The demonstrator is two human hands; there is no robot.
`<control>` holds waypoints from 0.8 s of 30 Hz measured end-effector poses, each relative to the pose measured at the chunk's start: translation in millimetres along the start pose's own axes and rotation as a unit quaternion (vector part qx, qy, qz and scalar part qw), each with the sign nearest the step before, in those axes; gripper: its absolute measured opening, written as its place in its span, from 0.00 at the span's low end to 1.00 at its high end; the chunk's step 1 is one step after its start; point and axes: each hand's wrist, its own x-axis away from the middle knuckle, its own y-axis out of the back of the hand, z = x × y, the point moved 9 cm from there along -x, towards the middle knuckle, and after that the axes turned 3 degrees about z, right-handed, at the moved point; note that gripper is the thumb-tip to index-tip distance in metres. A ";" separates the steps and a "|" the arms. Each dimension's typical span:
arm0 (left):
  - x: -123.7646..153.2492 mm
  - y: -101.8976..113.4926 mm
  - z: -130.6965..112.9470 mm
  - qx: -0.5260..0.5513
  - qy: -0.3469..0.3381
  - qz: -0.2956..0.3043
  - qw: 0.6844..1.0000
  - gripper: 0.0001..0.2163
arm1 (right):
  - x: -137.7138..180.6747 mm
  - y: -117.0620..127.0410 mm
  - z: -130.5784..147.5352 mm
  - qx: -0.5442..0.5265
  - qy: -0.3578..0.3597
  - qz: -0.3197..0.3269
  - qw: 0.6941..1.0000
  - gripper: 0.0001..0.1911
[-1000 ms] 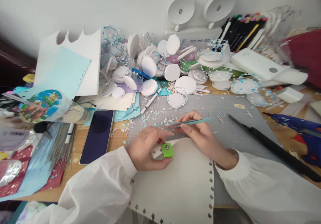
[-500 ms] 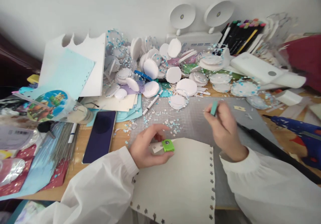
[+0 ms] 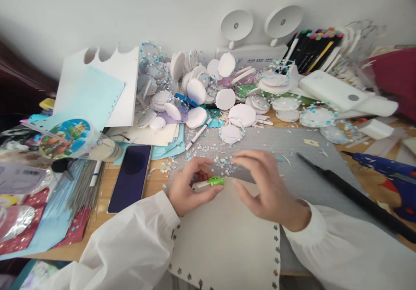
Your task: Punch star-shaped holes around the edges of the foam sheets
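1. Head view: the green punch lies at the far edge of the cream sheet, longer side running roughly left to right.
2. Left hand is nearer, thumb and fingers gripping the punch.
3. Right hand, blurred, spreads bare fingers to its right.

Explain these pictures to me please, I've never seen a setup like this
There's no machine: these are a person's bare hands, filmed by one camera worn on the head, looking forward and down. The left hand holds a small green block near the far edge of a cream sheet, which has flower-shaped holes near its edges. The right hand is blurred and open, seemingly empty. Beyond the sheet lies a grey mat scattered with blue and white paper bits. Around it are a phone, white discs and a blue glue gun.
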 end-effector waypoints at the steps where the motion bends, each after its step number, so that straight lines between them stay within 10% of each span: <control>1: -0.2 0.0 -0.4 0.006 -0.001 0.001 1.000 0.21 | 0.8 -9.3 6.1 -0.032 0.019 0.041 0.998 0.23; 9: 0.1 -7.9 1.6 0.060 0.007 0.020 0.998 0.21 | 7.0 -41.8 13.1 -0.142 0.028 0.154 0.977 0.15; 13: 4.6 23.9 -8.7 -0.042 0.006 -0.062 0.997 0.13 | 9.8 -39.5 9.5 -0.143 0.020 0.150 0.978 0.15; 16: 25.7 80.1 -21.0 -0.348 0.050 -0.222 0.910 0.15 | 11.5 -40.6 7.3 -0.141 0.020 0.151 0.978 0.15; 20: 65.3 136.6 -5.1 -0.544 0.215 -0.293 0.756 0.30 | 12.7 -45.4 7.9 -0.136 0.027 0.155 0.978 0.15; 24: 83.0 150.7 32.2 -0.522 0.327 -0.231 0.753 0.36 | 12.9 -46.9 10.1 -0.135 0.034 0.154 0.978 0.14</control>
